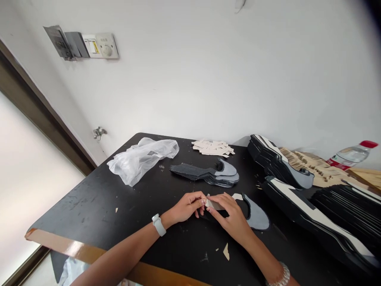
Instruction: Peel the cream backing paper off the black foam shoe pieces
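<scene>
My left hand [188,206] pinches the end of a small pale strip [216,205] between thumb and fingers. My right hand [228,216] grips the same strip from the other side, thumb below and fingers above. Under and beside my right hand lies a curved black-and-grey piece [259,216] that looks like a shoe-upper part. Its left portion is hidden by my hands. Just beyond them, a stack of similar dark grey pieces [205,172] rests on the black table [98,210].
A crumpled clear plastic bag [141,157] lies at the back left. Pale strips [212,147] are heaped near the wall. Stacks of black-and-white pieces [315,216] crowd the right, with beige pieces [312,165] and a red-capped bottle [353,155] behind. A pale scrap [226,252] lies in front.
</scene>
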`<move>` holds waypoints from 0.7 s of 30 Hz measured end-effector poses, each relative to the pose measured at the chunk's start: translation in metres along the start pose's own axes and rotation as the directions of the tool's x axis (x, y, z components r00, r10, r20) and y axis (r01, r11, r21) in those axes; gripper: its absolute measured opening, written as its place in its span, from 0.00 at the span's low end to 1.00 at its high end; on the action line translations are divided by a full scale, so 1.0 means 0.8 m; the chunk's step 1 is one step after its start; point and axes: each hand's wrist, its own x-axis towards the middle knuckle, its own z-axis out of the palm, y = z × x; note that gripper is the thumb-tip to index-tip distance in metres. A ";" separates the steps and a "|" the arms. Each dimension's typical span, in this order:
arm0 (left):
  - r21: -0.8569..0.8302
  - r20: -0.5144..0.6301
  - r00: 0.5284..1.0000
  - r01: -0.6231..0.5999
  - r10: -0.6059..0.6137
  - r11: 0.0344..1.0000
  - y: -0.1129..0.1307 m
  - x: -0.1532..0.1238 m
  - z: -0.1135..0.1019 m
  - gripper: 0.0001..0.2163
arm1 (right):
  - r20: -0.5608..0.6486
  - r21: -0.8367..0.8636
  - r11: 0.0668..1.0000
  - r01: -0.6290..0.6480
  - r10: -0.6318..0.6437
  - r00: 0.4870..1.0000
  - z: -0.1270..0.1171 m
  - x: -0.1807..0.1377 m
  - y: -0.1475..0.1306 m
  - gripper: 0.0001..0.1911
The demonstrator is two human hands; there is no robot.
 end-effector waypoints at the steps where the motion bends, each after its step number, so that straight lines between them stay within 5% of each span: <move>1: 0.002 0.001 1.000 -0.002 0.002 1.000 0.000 0.000 0.000 0.20 | 0.004 0.006 1.000 -0.004 0.004 1.000 0.000 0.000 -0.001 0.12; 21: 0.166 0.062 0.998 0.009 -0.019 0.986 0.009 -0.006 -0.004 0.19 | 0.082 0.029 1.000 0.004 -0.006 0.997 -0.008 -0.005 -0.016 0.11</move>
